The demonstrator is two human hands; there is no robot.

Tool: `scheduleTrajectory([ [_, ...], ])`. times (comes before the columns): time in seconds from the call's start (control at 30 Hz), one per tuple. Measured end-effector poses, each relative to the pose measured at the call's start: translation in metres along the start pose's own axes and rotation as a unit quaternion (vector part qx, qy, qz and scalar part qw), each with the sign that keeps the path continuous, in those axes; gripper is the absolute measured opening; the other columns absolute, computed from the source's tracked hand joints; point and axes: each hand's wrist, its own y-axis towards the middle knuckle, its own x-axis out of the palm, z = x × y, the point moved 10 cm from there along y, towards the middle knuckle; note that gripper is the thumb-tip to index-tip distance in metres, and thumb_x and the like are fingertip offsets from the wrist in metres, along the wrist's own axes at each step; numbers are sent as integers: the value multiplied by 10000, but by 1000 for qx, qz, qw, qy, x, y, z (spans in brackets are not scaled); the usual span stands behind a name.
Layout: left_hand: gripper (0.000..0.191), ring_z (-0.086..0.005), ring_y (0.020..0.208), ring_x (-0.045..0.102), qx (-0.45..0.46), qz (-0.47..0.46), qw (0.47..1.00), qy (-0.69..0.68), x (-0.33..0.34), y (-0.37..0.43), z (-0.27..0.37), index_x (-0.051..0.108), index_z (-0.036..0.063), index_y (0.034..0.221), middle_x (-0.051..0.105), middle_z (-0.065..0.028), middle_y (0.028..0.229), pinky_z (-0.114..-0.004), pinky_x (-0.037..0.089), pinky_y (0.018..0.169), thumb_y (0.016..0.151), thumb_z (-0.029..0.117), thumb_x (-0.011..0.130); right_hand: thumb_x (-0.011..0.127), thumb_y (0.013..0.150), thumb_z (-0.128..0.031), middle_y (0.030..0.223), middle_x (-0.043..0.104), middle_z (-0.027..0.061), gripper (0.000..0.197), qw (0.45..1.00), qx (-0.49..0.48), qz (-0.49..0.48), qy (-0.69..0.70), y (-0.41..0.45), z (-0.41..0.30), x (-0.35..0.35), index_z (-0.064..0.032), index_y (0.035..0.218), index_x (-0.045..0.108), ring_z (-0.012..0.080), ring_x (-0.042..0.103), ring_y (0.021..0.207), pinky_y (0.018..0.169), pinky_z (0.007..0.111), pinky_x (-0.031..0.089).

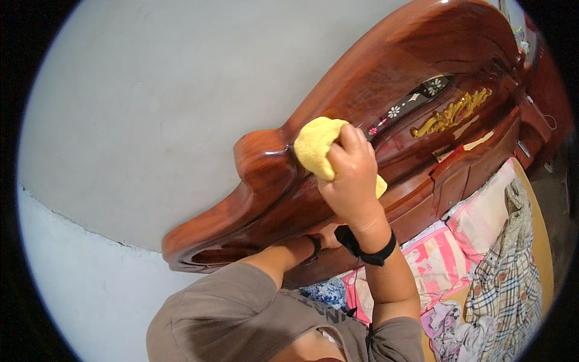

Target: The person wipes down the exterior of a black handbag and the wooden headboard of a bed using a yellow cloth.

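My right hand (350, 163) grips a folded yellow cloth (315, 142). It presses the cloth against the upper part of a glossy reddish-brown wooden headboard (267, 181), just right of a rounded scroll in its top edge. A corner of the cloth sticks out below the hand. Lower down, my left hand (329, 234) reaches to the lower part of the headboard. My right wrist and its black strap hide most of its fingers, so its grip cannot be made out. A dark inlay strip with flowers (393, 111) and a gilt carved ornament (452, 113) decorate the panel beyond my right hand.
A grey wall (149, 108) rises behind the headboard. Pink and white bedding (438, 253) lies along its foot, with a plaid cloth (502, 285) heaped nearby. A white cable (543, 113) hangs at the far right. A thin black cord (355, 289) runs down from my right wrist strap.
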Motion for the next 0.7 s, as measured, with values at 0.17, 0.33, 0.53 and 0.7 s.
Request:
scheduleTrajectory([
  [0.17, 665, -453, 918, 638, 86, 49, 994, 51, -21, -18, 31, 325, 147, 1494, 452, -230, 1390, -508, 523, 781, 895, 237, 600, 647, 686, 5, 1056, 580, 185, 156, 987, 91, 65, 118, -36, 51, -3, 24, 841, 649, 397, 566, 971, 853, 444, 479],
  [0.33, 669, -441, 935, 637, 94, 58, 989, 103, -14, -15, 20, 353, 130, 1477, 419, -226, 1406, -497, 542, 757, 874, 218, 629, 675, 692, -38, 1017, 571, 164, 138, 996, 24, 77, 35, -28, 10, 1, -5, 823, 646, 382, 550, 950, 810, 451, 443],
  [0.53, 650, -429, 1029, 595, 45, 34, 996, 73, -6, -10, 3, 385, 118, 1451, 421, -207, 1410, -496, 517, 833, 860, 204, 644, 638, 715, -122, 899, 547, 73, 31, 989, -78, 10, -122, 17, -45, 12, -94, 726, 629, 290, 533, 905, 725, 434, 374],
  [0.7, 635, -419, 1108, 559, 46, 40, 996, 68, -16, -15, 14, 413, 109, 1429, 422, -192, 1414, -496, 496, 895, 849, 191, 657, 649, 705, -110, 893, 563, 64, 36, 976, -97, -52, -190, 38, -65, 27, -94, 736, 659, 276, 551, 895, 704, 416, 387],
])
